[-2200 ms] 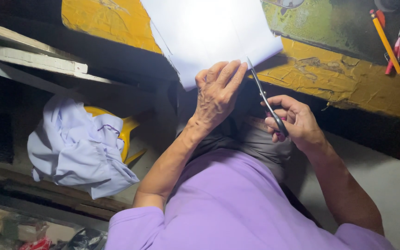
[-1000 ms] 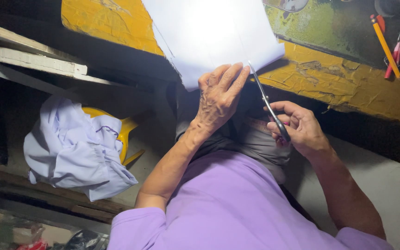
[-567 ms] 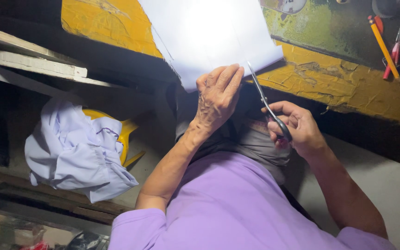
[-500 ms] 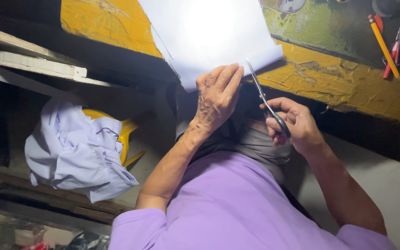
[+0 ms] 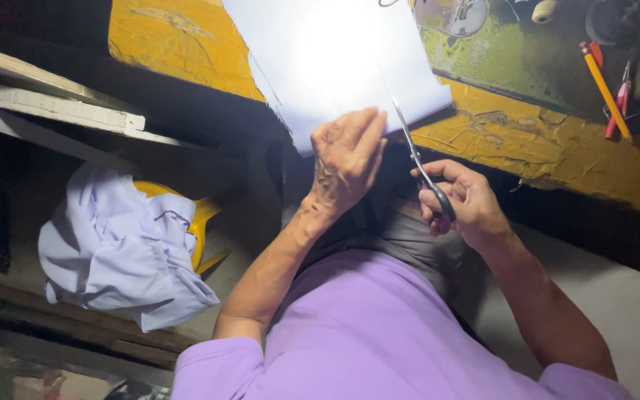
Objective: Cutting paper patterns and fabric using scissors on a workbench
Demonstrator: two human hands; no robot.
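Observation:
A white sheet of paper [image 5: 335,59] lies brightly lit on a worn yellow table [image 5: 542,148], its near edge hanging over the table edge. My left hand [image 5: 346,159] grips that near edge of the sheet, fingers curled over it. My right hand [image 5: 464,204] holds a pair of scissors [image 5: 420,163] by dark handles. The blades point up into the sheet's edge just right of my left hand. My purple sleeves fill the lower part of the view.
A crumpled pale blue cloth [image 5: 120,248] lies over a yellow stool [image 5: 201,218] at lower left. Wooden planks [image 5: 53,104] run along the left. A yellow pencil [image 5: 605,89], a red tool [image 5: 620,104] and a thread spool [image 5: 544,10] lie on the green table top at upper right.
The scissors have crept a little further up into the paper's edge. My left hand keeps its hold on the sheet, and the view has shifted slightly.

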